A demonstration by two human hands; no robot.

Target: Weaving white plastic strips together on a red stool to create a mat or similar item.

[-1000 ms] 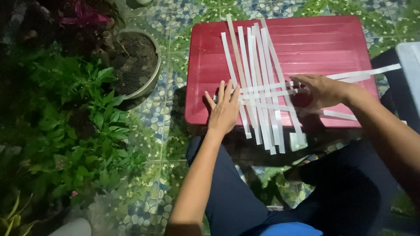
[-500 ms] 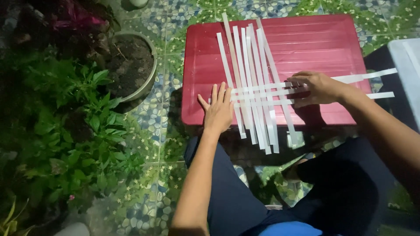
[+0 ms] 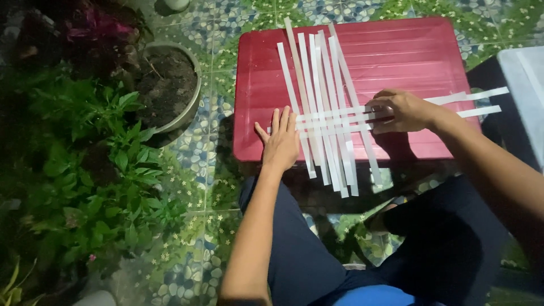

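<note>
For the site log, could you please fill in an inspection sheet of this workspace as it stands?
Surface: red ribbed plastic lid, set over a pebble-patterned tiled floor.
Job's things: long white flat strips lying lengthwise, crossed by two white horizontal strips.
Clutter: nothing seen.
Grippers: left hand flat on the strips' left ends; right hand fingers pinching the crossing strips.
Cables: nothing seen.
Surroundings: round soil-filled pot, green leafy plants, grey box edge.

White paper strips (image 3: pixel 326 107) interwoven, lengthwise and crosswise, flat on red lid (image 3: pixel 396 56).
</note>
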